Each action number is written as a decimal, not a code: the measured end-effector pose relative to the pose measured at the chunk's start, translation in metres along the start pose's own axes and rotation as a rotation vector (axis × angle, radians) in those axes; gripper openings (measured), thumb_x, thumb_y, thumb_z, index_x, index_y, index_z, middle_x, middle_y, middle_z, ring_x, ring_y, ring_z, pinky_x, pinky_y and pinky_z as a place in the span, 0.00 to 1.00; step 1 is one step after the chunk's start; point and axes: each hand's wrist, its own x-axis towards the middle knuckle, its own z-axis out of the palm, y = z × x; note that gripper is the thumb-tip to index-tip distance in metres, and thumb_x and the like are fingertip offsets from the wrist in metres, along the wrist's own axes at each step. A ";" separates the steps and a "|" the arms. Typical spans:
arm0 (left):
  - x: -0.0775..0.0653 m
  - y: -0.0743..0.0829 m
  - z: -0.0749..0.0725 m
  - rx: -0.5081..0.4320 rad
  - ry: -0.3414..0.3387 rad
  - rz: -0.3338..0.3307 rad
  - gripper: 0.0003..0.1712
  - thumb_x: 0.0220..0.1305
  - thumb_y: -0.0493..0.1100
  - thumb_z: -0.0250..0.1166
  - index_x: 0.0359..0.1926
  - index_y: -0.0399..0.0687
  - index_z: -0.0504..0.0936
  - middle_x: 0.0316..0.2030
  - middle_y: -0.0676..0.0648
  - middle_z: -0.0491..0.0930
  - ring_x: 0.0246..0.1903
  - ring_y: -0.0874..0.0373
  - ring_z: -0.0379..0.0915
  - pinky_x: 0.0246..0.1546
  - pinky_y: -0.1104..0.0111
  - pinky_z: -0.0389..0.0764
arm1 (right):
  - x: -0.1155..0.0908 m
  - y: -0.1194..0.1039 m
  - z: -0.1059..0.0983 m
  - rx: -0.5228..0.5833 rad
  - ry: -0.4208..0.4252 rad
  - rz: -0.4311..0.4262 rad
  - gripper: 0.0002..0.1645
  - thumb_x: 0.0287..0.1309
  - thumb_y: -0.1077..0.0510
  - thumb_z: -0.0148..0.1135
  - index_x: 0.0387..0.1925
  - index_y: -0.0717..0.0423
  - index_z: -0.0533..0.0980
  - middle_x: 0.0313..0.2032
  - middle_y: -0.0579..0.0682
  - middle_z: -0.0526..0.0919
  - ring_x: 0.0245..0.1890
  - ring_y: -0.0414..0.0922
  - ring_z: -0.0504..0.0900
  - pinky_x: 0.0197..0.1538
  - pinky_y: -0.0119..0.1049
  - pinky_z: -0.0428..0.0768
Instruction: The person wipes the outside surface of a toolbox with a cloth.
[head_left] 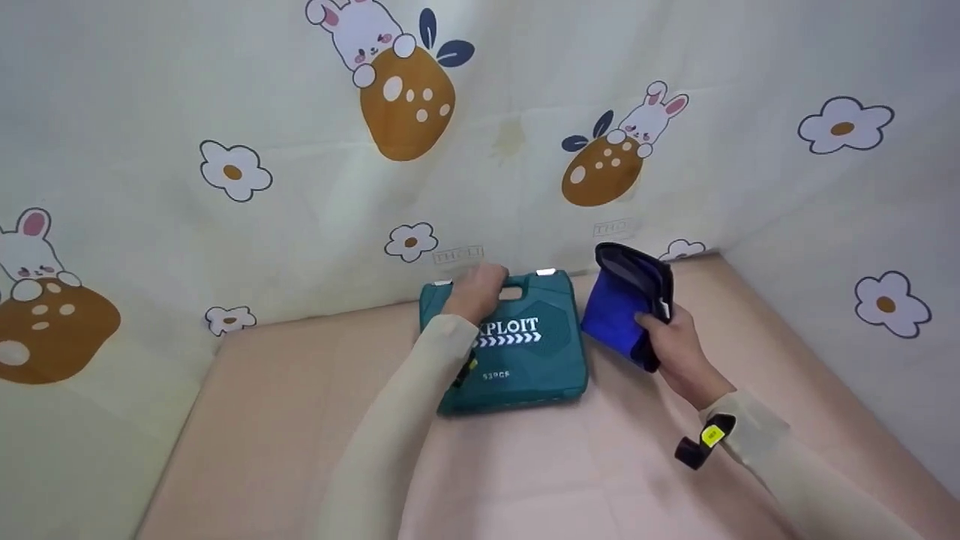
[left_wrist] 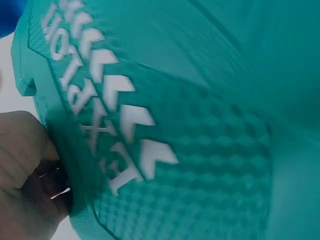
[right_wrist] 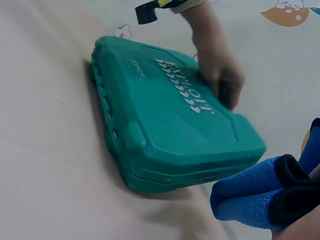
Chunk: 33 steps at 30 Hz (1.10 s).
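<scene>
A teal plastic tool case (head_left: 536, 371) with white "EXPLOIT" lettering and a row of arrows is near the back wall, its handle side toward the wall. My left hand (head_left: 478, 292) grips the case at its handle, and the fingers curl over the edge in the left wrist view. Seen from the right wrist, the case (right_wrist: 145, 110) is tilted, with its lower long edge down at the cloth. My right hand (head_left: 679, 352) holds a folded blue fabric piece (head_left: 613, 319) with black edging, thumb on the near side, just right of the case.
A pale pinkish cloth (head_left: 300, 420) covers the surface underneath. Behind it and along both sides hang light curtain walls (head_left: 510, 172) printed with rabbits and flowers. Black straps with yellow tags sit at the wrists, and the right strap (head_left: 705, 441) dangles loosely.
</scene>
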 end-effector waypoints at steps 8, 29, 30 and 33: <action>0.003 -0.013 0.028 -0.045 -0.031 -0.074 0.11 0.76 0.38 0.60 0.52 0.43 0.85 0.42 0.45 0.83 0.40 0.52 0.78 0.52 0.59 0.80 | -0.001 0.010 -0.003 -0.030 0.023 0.014 0.31 0.70 0.67 0.49 0.70 0.73 0.57 0.61 0.62 0.68 0.53 0.48 0.72 0.52 0.32 0.73; -0.023 -0.008 0.014 0.024 -0.140 -0.041 0.18 0.77 0.47 0.59 0.59 0.42 0.80 0.44 0.44 0.82 0.39 0.52 0.77 0.50 0.56 0.80 | 0.002 0.013 0.007 -0.040 -0.048 0.040 0.34 0.73 0.65 0.49 0.75 0.72 0.52 0.68 0.63 0.62 0.63 0.51 0.63 0.66 0.42 0.61; -0.029 -0.006 0.013 0.020 -0.149 -0.035 0.21 0.77 0.49 0.59 0.61 0.42 0.78 0.45 0.44 0.81 0.39 0.52 0.77 0.51 0.56 0.80 | 0.002 0.013 0.008 -0.053 -0.049 0.036 0.34 0.73 0.65 0.49 0.74 0.72 0.53 0.67 0.62 0.62 0.63 0.51 0.62 0.67 0.42 0.61; -0.050 -0.001 0.009 0.047 -0.160 0.002 0.28 0.77 0.55 0.58 0.66 0.42 0.74 0.48 0.44 0.80 0.42 0.52 0.76 0.53 0.56 0.79 | 0.002 0.013 0.009 -0.085 -0.067 0.025 0.34 0.73 0.64 0.48 0.74 0.72 0.53 0.69 0.63 0.60 0.66 0.51 0.60 0.70 0.44 0.57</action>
